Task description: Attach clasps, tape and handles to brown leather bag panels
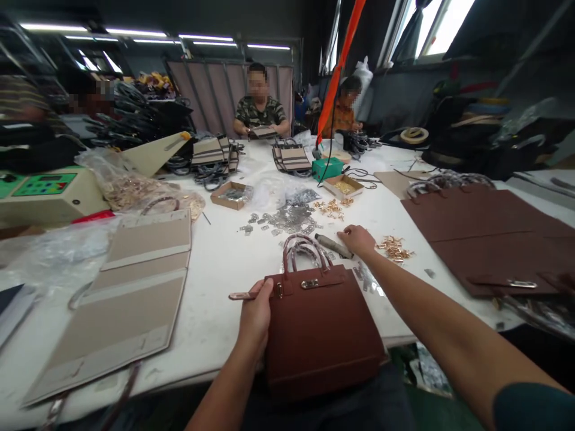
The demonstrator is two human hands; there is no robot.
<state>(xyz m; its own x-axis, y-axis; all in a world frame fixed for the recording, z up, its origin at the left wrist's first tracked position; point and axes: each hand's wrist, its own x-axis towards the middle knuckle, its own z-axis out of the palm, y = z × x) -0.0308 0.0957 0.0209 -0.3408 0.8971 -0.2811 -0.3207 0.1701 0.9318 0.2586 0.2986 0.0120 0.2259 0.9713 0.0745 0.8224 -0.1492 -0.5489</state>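
Observation:
A dark brown handbag stands tilted at the table's front edge, its two plastic-wrapped handles upright and a gold metal clasp on its flap. My left hand is closed on the bag's upper left edge, the thumb beside a small gold fitting. A short brown strap sticks out left from that hand. Beyond the bag, my right hand is closed with bent fingers beside a grey wrapped tool handle. Whatever its fingertips hold, if anything, I cannot make out.
Flat silver plates and gold fittings lie loose on the white table. Small cardboard boxes stand behind them. Unfolded bag panels lie left and right. A co-worker handles a piece across the table.

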